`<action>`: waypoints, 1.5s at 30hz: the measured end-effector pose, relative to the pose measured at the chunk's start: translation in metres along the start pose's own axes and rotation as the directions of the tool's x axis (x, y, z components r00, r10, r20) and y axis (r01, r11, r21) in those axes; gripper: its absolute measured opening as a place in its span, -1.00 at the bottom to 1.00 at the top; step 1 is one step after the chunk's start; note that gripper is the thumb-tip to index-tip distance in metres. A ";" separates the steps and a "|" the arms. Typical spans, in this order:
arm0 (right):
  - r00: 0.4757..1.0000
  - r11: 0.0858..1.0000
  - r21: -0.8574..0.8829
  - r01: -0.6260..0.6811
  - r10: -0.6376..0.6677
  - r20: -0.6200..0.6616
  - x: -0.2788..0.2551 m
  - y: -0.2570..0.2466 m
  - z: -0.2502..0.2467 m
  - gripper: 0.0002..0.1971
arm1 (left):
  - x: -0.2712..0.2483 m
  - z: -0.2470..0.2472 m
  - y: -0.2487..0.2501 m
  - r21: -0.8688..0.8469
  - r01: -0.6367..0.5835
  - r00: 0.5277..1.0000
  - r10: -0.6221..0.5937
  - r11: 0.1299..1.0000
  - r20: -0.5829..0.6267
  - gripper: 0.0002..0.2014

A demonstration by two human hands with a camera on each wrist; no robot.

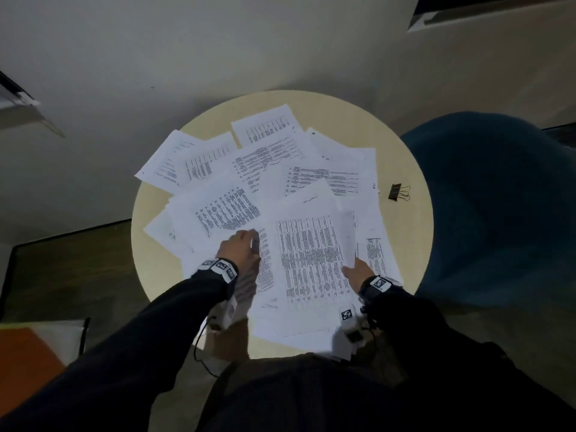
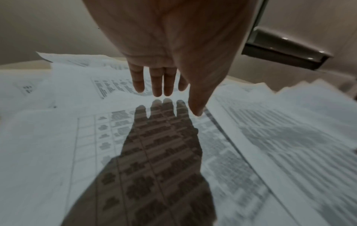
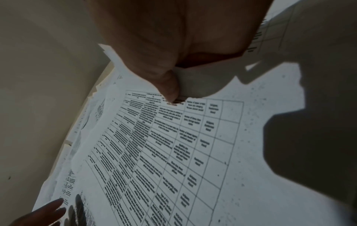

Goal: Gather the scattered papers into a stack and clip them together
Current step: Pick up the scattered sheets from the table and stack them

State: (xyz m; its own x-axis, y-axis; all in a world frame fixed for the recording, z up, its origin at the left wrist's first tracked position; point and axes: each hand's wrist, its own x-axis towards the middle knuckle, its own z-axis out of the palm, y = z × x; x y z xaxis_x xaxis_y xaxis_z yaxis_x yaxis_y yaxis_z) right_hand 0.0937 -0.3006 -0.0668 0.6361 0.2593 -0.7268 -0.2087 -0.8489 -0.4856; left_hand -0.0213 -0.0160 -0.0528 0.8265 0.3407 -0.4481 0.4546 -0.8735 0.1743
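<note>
One binder clip (image 1: 398,192), only in head view.

White printed papers (image 1: 249,169) are spread in an overlapping heap over most of the round table (image 1: 414,169), several turned at different angles. Dense text and tables are printed on them. One sheet (image 1: 162,160) at the far left edge overhangs the rim, and another sheet (image 1: 268,123) lies near the far edge. A large sheet with a ruled table (image 1: 311,260) is laid on top at the near edge, its near end hanging past the rim. A sheet (image 1: 349,235) at its right side is lifted and curled upward. A black binder clip (image 1: 396,192) with its wire handles folded out lies on bare tabletop near the right edge, apart from the papers.
</note>
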 end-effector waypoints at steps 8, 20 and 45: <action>0.999 0.995 0.094 -0.032 0.033 -0.014 -0.003 -0.003 0.002 -0.53 | 0.037 -0.012 -0.015 0.112 0.057 0.996 -0.064 0.992 0.060 -0.49; 0.999 0.991 0.129 -0.040 0.043 -0.018 -0.002 0.007 0.001 -0.58 | 0.008 -0.012 -0.041 -0.522 0.205 0.979 -0.177 0.828 0.104 -0.82; 0.980 0.961 0.227 0.155 -0.179 0.089 -0.021 -0.007 -0.012 -0.47 | -0.054 0.027 0.064 -0.762 0.323 0.918 -0.383 0.562 0.107 -0.30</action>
State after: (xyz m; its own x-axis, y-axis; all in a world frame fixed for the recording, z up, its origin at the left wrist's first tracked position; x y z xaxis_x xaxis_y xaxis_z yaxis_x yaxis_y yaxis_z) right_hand 0.0908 -0.3052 -0.0421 0.5941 0.4472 -0.6686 -0.2708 -0.6715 -0.6897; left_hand -0.0455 -0.0992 -0.0410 0.5492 0.6098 -0.5715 0.7750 -0.1157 0.6213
